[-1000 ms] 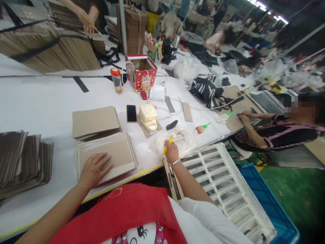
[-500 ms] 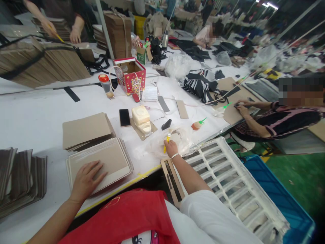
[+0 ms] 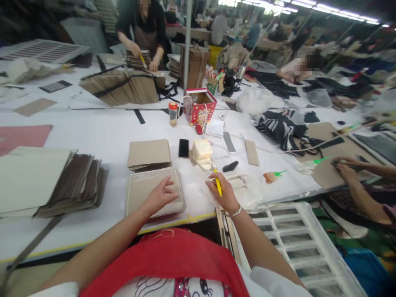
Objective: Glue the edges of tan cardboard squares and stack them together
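**Left hand on card stack, right hand gripping yellow tool**

Left hand lies open, palm down, fingers spread, resting on top of the card stack near the front edge of the white table. Stack sits flat, roughly square to the table edge, directly in front of the person's red apron.

Right hand is closed around a yellow tool; tool runs up btwn thumb & fingers, tip pointing away from the person. Can't tell what kind of tool it is. Hand rests on clear plastic wrap at the table edge, just right of the card stack, not touching it.

Behind the card stack: a second pile of brown card sheets, close but apart. Right of that pile, a black phone lies flat, then a cream-coloured block on a scrap of card. Further back, a red patterned gift bag stands open w/ a red-capped bottle beside it.

Far left: a fanned heap of dark brown sheets. Lower right, below table level, a white plastic grid crate.

Co-worker's hand on the right presses on a card piece. Another person stands at the far side, handling a stack w/ a yellow tool.
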`<state>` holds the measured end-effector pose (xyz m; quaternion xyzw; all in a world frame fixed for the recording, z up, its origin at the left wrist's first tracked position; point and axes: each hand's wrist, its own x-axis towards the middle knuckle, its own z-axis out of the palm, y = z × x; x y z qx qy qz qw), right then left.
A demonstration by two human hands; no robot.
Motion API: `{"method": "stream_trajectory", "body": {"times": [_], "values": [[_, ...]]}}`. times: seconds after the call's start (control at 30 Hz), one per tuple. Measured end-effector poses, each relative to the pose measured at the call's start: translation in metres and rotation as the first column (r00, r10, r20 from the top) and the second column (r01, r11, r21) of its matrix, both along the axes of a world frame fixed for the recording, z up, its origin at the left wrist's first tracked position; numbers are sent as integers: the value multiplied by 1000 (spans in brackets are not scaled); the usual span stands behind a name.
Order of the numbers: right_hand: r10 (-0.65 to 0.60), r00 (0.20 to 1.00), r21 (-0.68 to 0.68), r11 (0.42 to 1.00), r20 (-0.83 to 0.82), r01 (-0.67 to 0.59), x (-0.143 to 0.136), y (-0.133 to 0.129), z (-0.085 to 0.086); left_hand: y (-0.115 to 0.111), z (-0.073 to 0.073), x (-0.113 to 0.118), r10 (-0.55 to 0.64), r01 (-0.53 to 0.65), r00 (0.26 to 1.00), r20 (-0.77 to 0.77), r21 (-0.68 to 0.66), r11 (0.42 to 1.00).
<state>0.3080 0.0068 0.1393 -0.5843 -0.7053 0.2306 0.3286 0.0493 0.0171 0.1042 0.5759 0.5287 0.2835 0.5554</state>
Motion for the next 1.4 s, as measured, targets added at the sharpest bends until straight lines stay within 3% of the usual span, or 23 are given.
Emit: {"method": "stream_trajectory", "body": {"times": [0.07, 0.13, 0.2, 0.3, 0.43, 0.6, 0.7, 0.83, 1.0, 1.4], "values": [[132, 991, -51, 990, -26, -134, -30, 6, 7, 3, 9, 10, 38, 25, 955, 294, -209, 978], [262, 965, -116, 958, -18, -263, -56, 10, 6, 7, 8, 4, 164, -31, 888, 429, -301, 953], [360, 933, -188, 917, 5, -353, -76, 14, 0, 7, 0, -15, 317, -169, 844, 433, -347, 923], [413, 909, -260, 885, 59, -385, -94, 21, -13, 1, -18, -54, 497, -382, 795, 348, -349, 856], [317, 941, -237, 929, 117, -284, -107, 43, -34, -3, -38, -99, 598, -552, 775, 206, -241, 798], [87, 977, -124, 990, 196, -63, -130, 81, -60, 22, -50, -130, 587, -573, 802, -111, 136, 808], [2, 964, -77, 997, 265, 19, -145, 97, -75, 43, -58, -140, 569, -514, 762, -308, 247, 822], [-29, 947, -70, 996, 321, 55, -152, 105, -94, 62, -68, -146, 532, -487, 709, -463, 223, 844], [-61, 956, -49, 996, 288, 78, -151, 108, -111, 68, -78, -149, 524, -521, 711, -469, 148, 840], [-111, 945, -65, 988, 308, 137, -155, 108, -116, 69, -83, -149, 510, -516, 728, -458, 123, 848]]}}
